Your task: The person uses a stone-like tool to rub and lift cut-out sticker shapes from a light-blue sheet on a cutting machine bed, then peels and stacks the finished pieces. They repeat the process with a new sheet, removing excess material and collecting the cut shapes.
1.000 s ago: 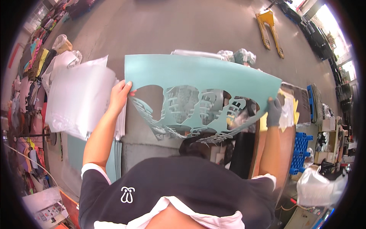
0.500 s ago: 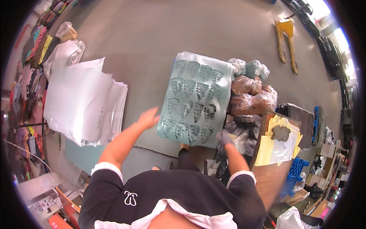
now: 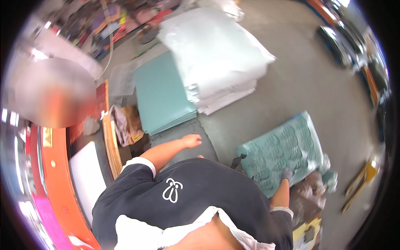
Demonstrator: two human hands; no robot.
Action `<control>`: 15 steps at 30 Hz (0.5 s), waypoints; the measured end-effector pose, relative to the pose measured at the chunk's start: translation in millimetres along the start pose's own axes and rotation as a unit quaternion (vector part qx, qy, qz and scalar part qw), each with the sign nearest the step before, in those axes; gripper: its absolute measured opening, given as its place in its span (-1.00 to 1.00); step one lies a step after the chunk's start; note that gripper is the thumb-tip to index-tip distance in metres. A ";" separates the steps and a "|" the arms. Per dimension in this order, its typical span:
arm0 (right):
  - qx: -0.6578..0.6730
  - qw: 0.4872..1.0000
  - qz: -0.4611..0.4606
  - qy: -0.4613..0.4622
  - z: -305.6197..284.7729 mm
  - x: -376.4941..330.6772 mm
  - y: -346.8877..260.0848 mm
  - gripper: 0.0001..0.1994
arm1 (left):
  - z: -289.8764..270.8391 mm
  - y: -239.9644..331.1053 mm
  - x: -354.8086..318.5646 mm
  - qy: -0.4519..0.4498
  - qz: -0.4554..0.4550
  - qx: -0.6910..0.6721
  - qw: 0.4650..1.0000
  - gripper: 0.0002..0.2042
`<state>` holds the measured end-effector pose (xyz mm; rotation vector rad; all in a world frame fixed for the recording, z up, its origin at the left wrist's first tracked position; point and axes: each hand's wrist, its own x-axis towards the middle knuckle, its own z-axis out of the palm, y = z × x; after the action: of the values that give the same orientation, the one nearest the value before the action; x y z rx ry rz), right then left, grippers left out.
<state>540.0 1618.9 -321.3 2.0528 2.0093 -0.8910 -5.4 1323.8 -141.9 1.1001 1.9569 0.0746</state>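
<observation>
My left hand (image 3: 192, 141), bare and with its fingers curled in, is in the air over the floor and holds nothing. Close by on its far side lies a stack of plain green sheets (image 3: 164, 93). On my right side, my right hand (image 3: 286, 173) wears a grey glove and rests on a green sheet with rows of dark, rounded patterns (image 3: 273, 152), inside its near right edge. Its fingers look laid along the surface, though they are small in view. What supports the patterned sheet is mostly hidden.
A tall stack of large white sheets (image 3: 221, 54) stands beyond the green stack. Clear bags with wrapped bundles (image 3: 313, 185) sit right of the patterned sheet. A yellow pallet jack (image 3: 361, 181) is farther right. At my left is an orange machine frame (image 3: 60, 175).
My view has swung left, toward the white and green stacks. My left hand has moved away from the patterned sheet and its spread fingers have curled. My right hand stays at that sheet.
</observation>
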 end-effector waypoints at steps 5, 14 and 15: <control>0.135 0.988 -0.068 0.033 -21.6 2.1 -218.1 -0.77 | -41.3 -69.7 -28.8 0.018 0.007 -0.231 0.973 -0.64; 0.066 0.909 -0.365 -0.193 -31.2 -21.9 -617.9 -0.74 | -100.5 -201.3 15.3 0.136 -0.186 -0.539 0.810 -0.78; 0.050 0.908 -0.364 -0.199 -33.4 -10.7 -659.9 -0.74 | -102.7 -210.7 24.4 0.133 -0.194 -0.559 0.795 -0.78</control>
<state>-74.2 1693.4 -88.9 0.9737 2.5109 -1.4056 -224.4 1247.6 -184.3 -0.1149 1.8229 1.0600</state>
